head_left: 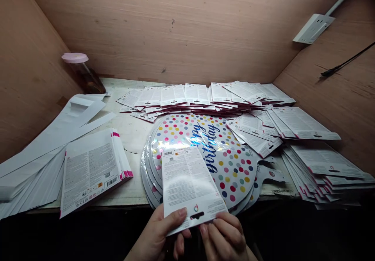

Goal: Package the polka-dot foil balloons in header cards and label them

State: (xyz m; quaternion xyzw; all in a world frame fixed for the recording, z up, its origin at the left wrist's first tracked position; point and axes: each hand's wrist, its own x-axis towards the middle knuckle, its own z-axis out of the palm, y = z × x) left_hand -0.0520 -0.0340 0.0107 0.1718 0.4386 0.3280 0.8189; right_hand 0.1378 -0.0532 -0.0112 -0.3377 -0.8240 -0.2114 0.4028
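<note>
Both my hands hold one packaged balloon (190,185), a white printed card in a clear sleeve with a hang hole at its near edge. My left hand (159,235) pinches its near left corner, thumb on top. My right hand (224,235) grips the near right edge with bent fingers. Beneath the package lies a stack of round foil balloons (231,163) with coloured dots and blue "Happy Birthday" lettering.
Many finished packages (205,97) are fanned across the back and right (322,163) of the bench. A stack of printed cards (90,169) and white paper strips (43,151) lie at the left. A pink-lidded jar (83,73) stands in the back left corner. Wooden walls enclose the bench.
</note>
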